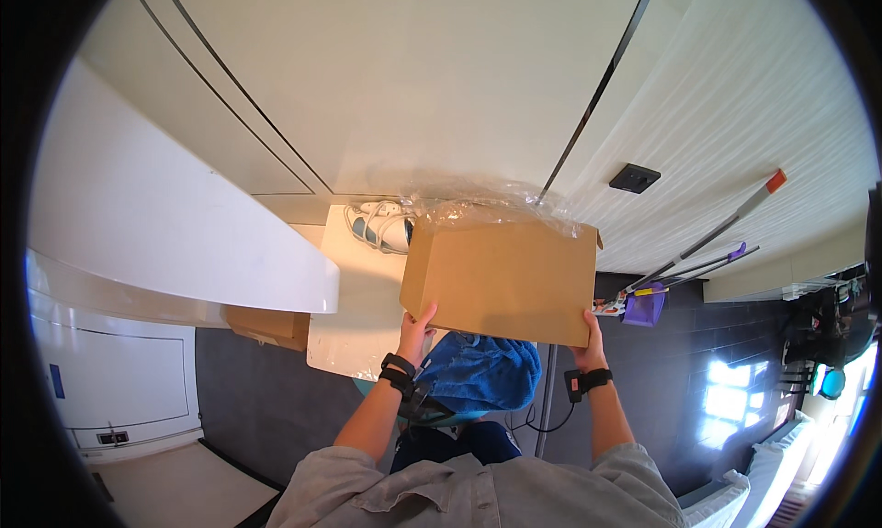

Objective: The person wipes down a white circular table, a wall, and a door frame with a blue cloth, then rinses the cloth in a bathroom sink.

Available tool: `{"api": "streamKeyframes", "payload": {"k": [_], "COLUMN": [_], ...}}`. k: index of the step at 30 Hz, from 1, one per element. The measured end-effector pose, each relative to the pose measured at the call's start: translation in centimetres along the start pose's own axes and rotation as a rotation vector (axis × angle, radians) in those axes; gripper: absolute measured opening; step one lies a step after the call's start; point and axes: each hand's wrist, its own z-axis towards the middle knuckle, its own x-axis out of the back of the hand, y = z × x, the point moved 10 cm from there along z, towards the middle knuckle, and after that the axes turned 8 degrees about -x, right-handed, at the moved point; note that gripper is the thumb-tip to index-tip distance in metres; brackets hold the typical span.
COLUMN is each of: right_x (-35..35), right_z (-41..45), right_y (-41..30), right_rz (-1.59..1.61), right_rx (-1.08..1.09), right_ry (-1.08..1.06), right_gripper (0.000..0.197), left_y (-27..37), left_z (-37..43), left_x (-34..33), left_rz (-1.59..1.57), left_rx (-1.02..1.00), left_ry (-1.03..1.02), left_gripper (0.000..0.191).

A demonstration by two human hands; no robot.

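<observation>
A brown cardboard box (510, 280) spans the space between my two hands. My left hand (415, 334) grips its near left corner, with the thumb on top. At the near right corner, my right hand (590, 345) holds the box the same way, fingers beneath and hidden. Crumpled clear plastic wrap (482, 206) lies along the box's far edge. Behind and left of the box, a white appliance with a coiled cord (383, 226) rests on a pale tabletop (348, 294). Below the box's near edge is a bunched blue towel (482, 373).
A white rounded panel (207, 232) juts in from the left, above another cardboard box (272, 326). At the right, a long-handled mop (703, 239) and a purple dustpan (644, 306) lean against the wall. A black wall socket (634, 178) is above them. A cable (551, 428) hangs by my right wrist.
</observation>
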Motion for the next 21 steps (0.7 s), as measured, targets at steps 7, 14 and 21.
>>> {"api": "streamKeyframes", "payload": {"k": [7,14,21], "right_x": [-2.1,-1.2,-1.1], "right_z": [-5.2,-8.5,-10.9], "right_y": [0.3,3.0,8.1], "right_rz": [0.051,0.095,-0.007], "right_rx": [0.072,0.028,-0.009], "right_ry": [0.001,-0.026,-0.071], "right_gripper": [0.052,0.047,0.058], "left_y": [1.1,0.0,-3.5], "left_z": [-2.8,-7.3,-12.6], "left_x": [0.9,3.7,9.6], "left_rz": [0.007,0.01,0.028], "left_rx": [-0.032,0.041,0.148], "left_ry": [-0.082,-0.175,-0.216], "left_gripper": [0.05,0.039,0.035]}}
